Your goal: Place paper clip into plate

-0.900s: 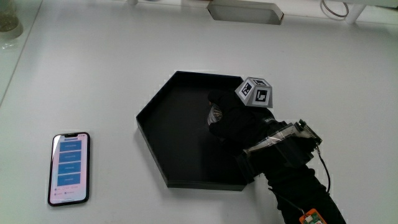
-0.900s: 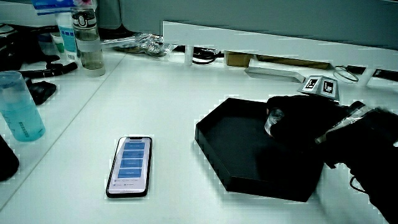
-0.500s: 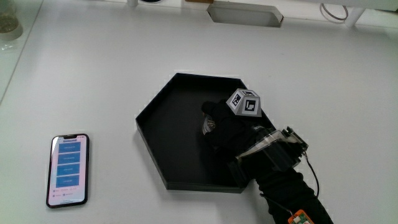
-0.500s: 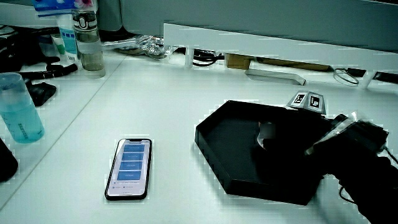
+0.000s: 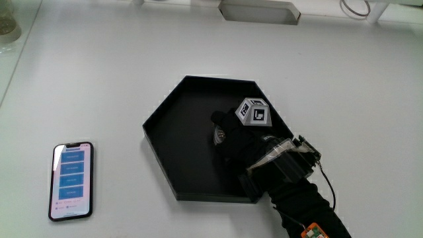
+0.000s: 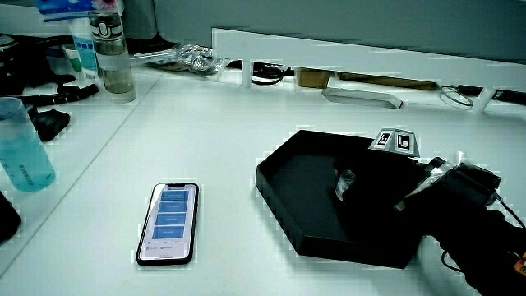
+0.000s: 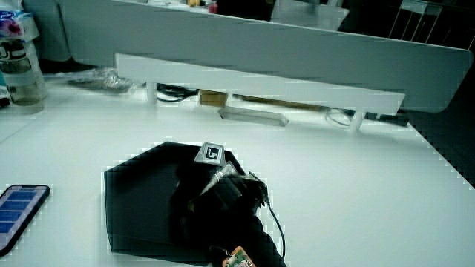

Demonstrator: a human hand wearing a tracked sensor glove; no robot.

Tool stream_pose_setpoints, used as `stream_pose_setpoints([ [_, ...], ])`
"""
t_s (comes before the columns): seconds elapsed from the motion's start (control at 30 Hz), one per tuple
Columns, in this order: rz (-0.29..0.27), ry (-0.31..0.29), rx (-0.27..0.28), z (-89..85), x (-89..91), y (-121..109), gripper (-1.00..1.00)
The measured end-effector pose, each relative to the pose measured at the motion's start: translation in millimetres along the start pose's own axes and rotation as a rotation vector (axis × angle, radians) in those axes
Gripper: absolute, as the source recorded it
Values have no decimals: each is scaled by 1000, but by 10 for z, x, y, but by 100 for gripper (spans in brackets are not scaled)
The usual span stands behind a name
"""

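Note:
A black six-sided plate (image 5: 173, 137) lies on the white table, also seen in both side views (image 6: 292, 187) (image 7: 133, 189). The gloved hand (image 5: 236, 135) reaches over the plate's rim and rests low inside it, with the patterned cube (image 5: 254, 112) on its back. Its fingers are curled around a small silvery paper clip (image 5: 219, 136), which shows at the fingertips just above the plate's floor. In a side view the paper clip (image 6: 343, 184) glints in front of the hand (image 6: 374, 187). In a side view the hand (image 7: 217, 194) hides the clip.
A phone (image 5: 69, 180) with a lit screen lies on the table beside the plate, nearer to the person. A grey block (image 5: 259, 11) lies by the partition. Bottles (image 6: 25, 146) (image 6: 111, 57) stand at the table's edge.
The hand has sunk deeper into the plate with the paper clip and drawn slightly toward the plate's middle. Plate and phone have stayed put.

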Motion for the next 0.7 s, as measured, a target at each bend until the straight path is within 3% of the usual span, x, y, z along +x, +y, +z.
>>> stream_pose_setpoints([
  [0.17,16,-28,-9,0,-34,-15,0],
  [0.33,33,-30,30,-23,-9,-61,-56],
  [0.47,70,-54,118,52,-83,-211,-100],
  [0.53,94,-38,255,94,-90,-329,-100],
  [0.7,102,40,294,140,-14,-379,-100],
])
